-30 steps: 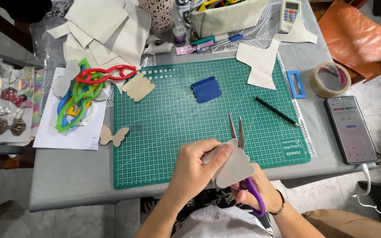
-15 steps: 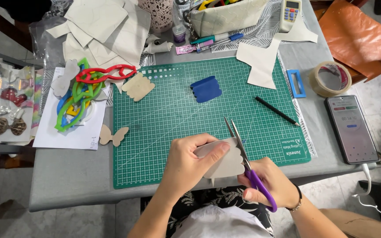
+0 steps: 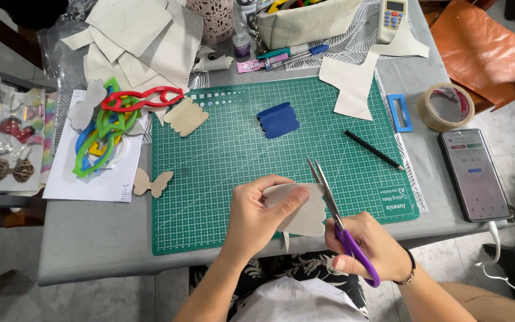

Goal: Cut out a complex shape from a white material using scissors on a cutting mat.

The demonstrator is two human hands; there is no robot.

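A pale scalloped fabric piece [image 3: 296,209] is pinched by the left hand [image 3: 257,217] over the green cutting mat [image 3: 222,155] — one edge is partly trimmed by purple-handled scissors [image 3: 335,214], gripped in the right hand [image 3: 371,247].

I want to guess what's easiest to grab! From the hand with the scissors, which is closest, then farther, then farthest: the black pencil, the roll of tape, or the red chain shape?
From the right hand, in the head view:
1. Black pencil, just above it on the green mat's right side.
2. Roll of tape, farther up, off the mat to the right.
3. Red chain shape, far across at the upper left.
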